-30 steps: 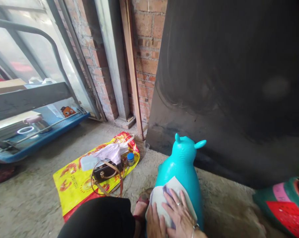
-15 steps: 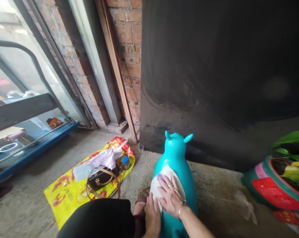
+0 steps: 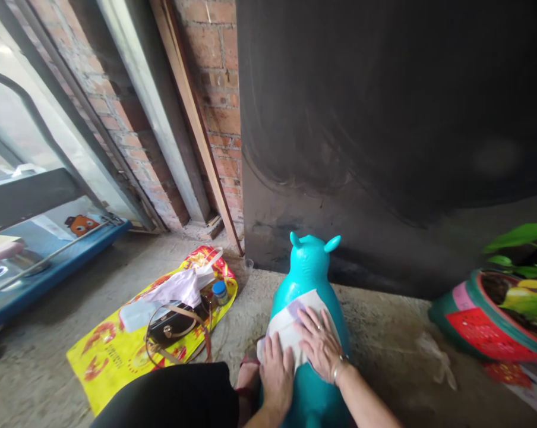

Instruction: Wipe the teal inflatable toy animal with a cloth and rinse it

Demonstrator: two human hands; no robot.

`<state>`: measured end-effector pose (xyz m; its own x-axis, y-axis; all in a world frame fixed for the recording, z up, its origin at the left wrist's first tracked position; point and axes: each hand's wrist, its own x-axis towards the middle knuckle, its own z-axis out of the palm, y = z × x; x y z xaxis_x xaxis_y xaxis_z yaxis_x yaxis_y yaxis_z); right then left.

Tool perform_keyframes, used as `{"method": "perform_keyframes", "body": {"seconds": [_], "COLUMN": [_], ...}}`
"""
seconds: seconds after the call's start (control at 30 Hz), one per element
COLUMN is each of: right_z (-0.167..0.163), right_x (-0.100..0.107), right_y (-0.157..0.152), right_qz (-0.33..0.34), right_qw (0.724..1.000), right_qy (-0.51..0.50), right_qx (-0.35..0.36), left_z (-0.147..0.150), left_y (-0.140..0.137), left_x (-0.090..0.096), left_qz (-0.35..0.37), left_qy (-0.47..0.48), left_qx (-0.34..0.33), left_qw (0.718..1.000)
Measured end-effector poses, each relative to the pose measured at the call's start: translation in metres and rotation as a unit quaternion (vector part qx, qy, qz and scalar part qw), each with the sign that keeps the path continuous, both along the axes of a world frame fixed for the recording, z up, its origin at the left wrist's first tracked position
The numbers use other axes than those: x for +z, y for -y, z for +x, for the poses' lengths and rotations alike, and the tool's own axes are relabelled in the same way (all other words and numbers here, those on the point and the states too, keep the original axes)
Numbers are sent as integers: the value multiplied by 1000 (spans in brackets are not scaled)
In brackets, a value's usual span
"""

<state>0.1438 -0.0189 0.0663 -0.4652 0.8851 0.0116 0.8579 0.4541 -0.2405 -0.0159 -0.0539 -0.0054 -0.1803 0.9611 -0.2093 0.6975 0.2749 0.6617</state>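
A turquoise inflatable animal toy (image 3: 310,267), with two small ears, stands on the floor in front of me. Over its back lies a white cloth (image 3: 288,318) with a faint purple patch. My right hand (image 3: 319,345), wearing a ring and a bracelet, rests flat on the cloth with fingers spread. Beside it, my left hand (image 3: 276,371) presses on the cloth's near left corner, its fingers stretched out. Neither hand grips anything; the palms' undersides are hidden.
On the left a yellow printed bag (image 3: 94,356) lies on the floor, bearing a dark handbag (image 3: 174,327), a pale cloth (image 3: 179,286) and a blue-lidded jar (image 3: 220,292). A blue cart (image 3: 85,241) stands farther left. A potted plant (image 3: 477,321) is at right; a black board (image 3: 362,119) stands behind.
The cloth has shifted and now lies flatter and more squarely over the toy's back. My right hand has moved slightly right, away from my left. The whole view has shifted a little.
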Motion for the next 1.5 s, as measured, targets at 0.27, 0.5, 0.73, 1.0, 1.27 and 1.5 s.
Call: {"method": "perform_keyframes", "body": {"seconds": [0.27, 0.5, 0.73, 1.0, 1.27, 1.5], "right_z": [-5, 4, -12, -15, -16, -36], "right_x": [4, -63, -87, -19, -10, -66], "right_y": [-5, 93, 92, -18, -34, 60], "right_qz": [-3, 188, 152, -8, -11, 21], "right_qw": [997, 975, 963, 965, 949, 912], "right_qy": [-12, -3, -15, -14, -22, 22], "right_qx": [-75, -117, -220, -261, -315, -409], "left_z": [1, -2, 3, 10, 15, -8], "left_y": [-12, 38, 28, -34, -55, -7], "left_x": [23, 0, 5, 42, 60, 22], "left_qz": [-6, 41, 10, 2, -18, -1], "left_qy": [14, -25, -161, -122, -125, -169], "left_qx": [-30, -54, -112, -160, -177, -242], "left_qw": [999, 997, 981, 980, 976, 956]}}
